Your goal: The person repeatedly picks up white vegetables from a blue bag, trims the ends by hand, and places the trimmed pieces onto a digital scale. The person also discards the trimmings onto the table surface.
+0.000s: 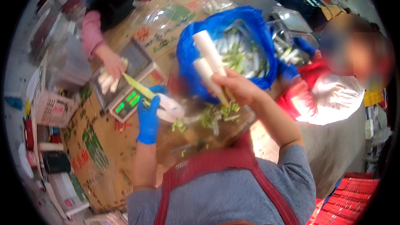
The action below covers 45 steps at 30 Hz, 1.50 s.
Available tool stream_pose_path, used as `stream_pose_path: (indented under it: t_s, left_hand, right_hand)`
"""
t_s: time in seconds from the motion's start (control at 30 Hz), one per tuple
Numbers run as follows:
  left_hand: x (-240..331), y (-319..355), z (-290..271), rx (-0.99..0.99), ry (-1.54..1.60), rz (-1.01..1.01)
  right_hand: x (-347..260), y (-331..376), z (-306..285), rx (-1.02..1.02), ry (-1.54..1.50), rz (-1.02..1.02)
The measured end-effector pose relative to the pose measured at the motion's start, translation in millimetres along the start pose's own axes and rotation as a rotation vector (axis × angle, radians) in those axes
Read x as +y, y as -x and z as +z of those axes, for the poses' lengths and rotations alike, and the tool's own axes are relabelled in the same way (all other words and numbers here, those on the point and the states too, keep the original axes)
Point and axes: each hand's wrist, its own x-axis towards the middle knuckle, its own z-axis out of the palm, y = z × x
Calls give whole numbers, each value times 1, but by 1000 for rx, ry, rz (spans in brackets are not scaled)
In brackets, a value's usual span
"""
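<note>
My left hand (pixel 148 118), in a blue glove, is closed round pale shoots (pixel 171 106) that look like water bamboo, with a yellow-green leafy end pointing up left. It is beside a scale (pixel 143 71) with green lit digits. My bare right hand (pixel 237 86) grips two thick white shoots (pixel 208 52), held up and tilted left, their green ends downward. They hang before a blue plastic bag (pixel 183 50) that is filled with more white and green shoots (pixel 243 52). Green trimmings (pixel 210 116) lie on the table below my right hand.
Across the table, a person's hand (pixel 113 62) holds several white shoots at the scale. To the right, another person in red wears blue gloves (pixel 287 70). Cardboard (pixel 93 158) covers the table. A pink basket (pixel 56 108) stands left; red crates (pixel 350 198) stand lower right.
</note>
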Motion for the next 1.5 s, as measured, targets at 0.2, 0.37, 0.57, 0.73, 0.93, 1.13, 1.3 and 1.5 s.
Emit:
stream_pose_path:
  t_s: [0.2,0.37,0.57,0.73,0.93,1.13,1.3,1.5]
  left_hand:
    - [-26,88,10,-152,-413,26]
    - [-64,121,17,-394,-742,1]
    - [-63,120,16,-342,-775,247]
    - [-77,117,7,-254,-503,22]
    - [-45,101,-25,162,-67,-108]
    - [0,93,-39,48,63,-85]
    - [-66,108,-47,268,-33,8]
    - [-91,133,-63,100,-158,55]
  right_hand:
    - [129,-7,34,-186,-171,518]
    - [148,8,70,-115,-98,684]
    - [126,14,82,-137,-176,712]
    - [161,4,64,-136,-169,614]
    - [191,-20,41,-47,641,-190]
    - [155,-24,99,-278,877,-451]
    - [234,-50,94,-453,725,-476]
    - [221,-29,102,-385,656,-150]
